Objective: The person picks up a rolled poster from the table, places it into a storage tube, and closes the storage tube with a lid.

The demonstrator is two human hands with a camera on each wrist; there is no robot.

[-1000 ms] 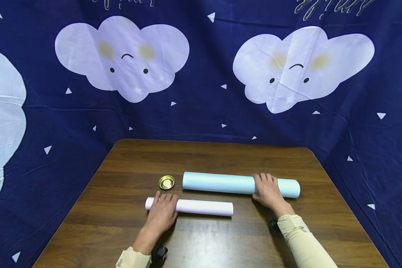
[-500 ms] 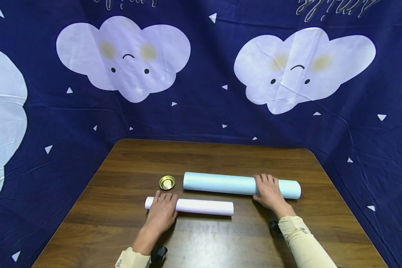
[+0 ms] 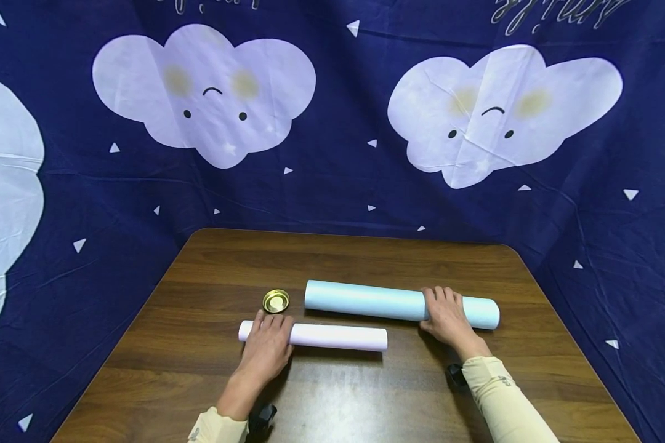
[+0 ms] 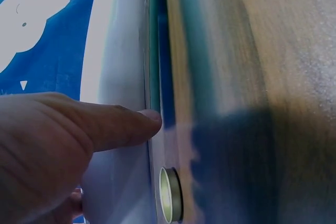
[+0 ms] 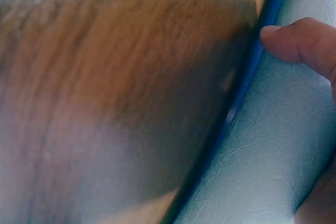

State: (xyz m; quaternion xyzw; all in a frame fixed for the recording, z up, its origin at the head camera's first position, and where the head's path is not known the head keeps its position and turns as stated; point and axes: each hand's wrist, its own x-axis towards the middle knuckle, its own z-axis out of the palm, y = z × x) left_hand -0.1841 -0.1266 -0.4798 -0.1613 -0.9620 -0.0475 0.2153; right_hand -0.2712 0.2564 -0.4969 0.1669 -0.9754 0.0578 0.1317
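My left hand (image 3: 267, 347) grips a slim white roll (image 3: 338, 337) near its left end, palm down over the top. In the left wrist view the thumb (image 4: 118, 124) lies across that roll (image 4: 121, 77), along which a lengthwise edge runs. My right hand (image 3: 447, 317) holds a longer, thicker light blue roll (image 3: 366, 300) right of its middle. The right wrist view has the thumb (image 5: 302, 43) pressed on the blue roll's finely creased surface (image 5: 252, 145). The blue roll lies behind and to the right of the white one. Fingers on the far sides are partly hidden.
A small round gold dish or lid (image 3: 276, 301) sits behind my left hand, left of the blue roll. Brown wood-grain covers the table (image 3: 332, 394). A dark blue cloth (image 3: 343, 197) printed with clouds hangs at the back and both sides.
The white roll has risen slightly and shifted back with my left hand. The blue roll's left end has moved up a little; my right hand has stayed almost still on it.
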